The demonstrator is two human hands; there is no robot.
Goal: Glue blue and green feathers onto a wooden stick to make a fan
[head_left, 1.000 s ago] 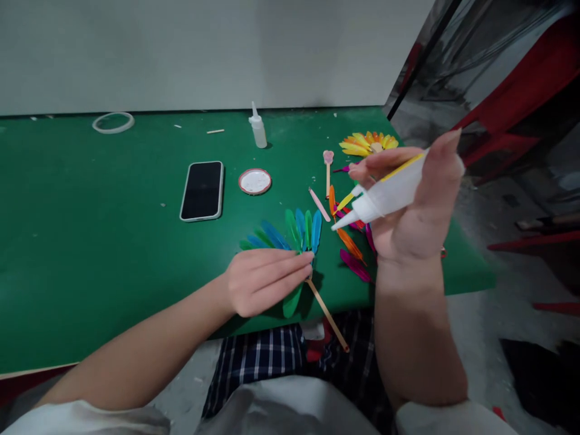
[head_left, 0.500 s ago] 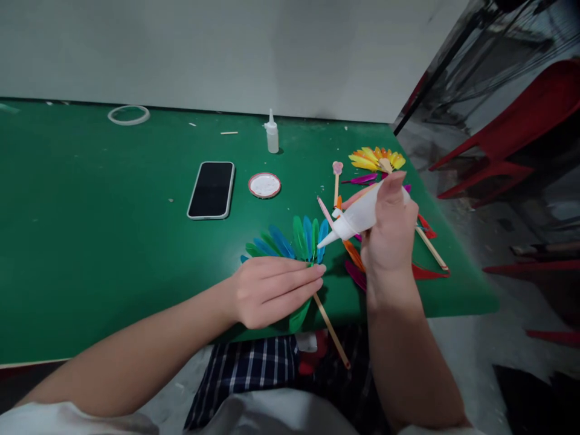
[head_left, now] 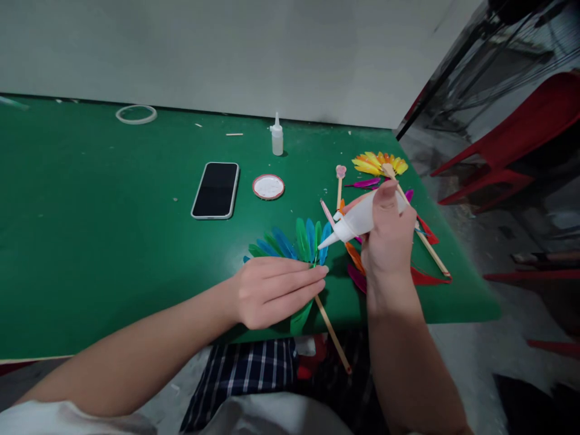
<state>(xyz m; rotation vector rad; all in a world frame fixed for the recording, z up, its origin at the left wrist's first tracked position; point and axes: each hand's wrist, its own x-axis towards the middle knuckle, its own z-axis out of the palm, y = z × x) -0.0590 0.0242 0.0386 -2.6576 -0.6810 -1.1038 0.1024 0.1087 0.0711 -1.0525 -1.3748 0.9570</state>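
Observation:
My left hand (head_left: 276, 290) is closed on a fan of green and blue feathers (head_left: 301, 238) fixed to a thin wooden stick (head_left: 333, 335). The stick slants down past the table's front edge, and part of the feathers is hidden behind the fingers. In my right hand (head_left: 389, 235) is a white squeeze glue bottle (head_left: 357, 223), tilted with its nozzle down and left. The nozzle tip is at the feathers near the stick's top; whether it touches them I cannot tell. Loose orange and purple feathers (head_left: 357, 278) lie beneath the bottle.
On the green table (head_left: 113, 241) lie a phone (head_left: 215, 190), a round white lid (head_left: 268, 186) and a clear ring (head_left: 136, 115). A small dropper bottle (head_left: 277, 139) stands near the wall. A yellow feather fan (head_left: 378, 163) rests at the right, near red chairs (head_left: 512, 139).
Both hands keep nearly the same pose, with the nozzle still at the feathers. The whole view has shifted slightly, putting the table items a little further right.

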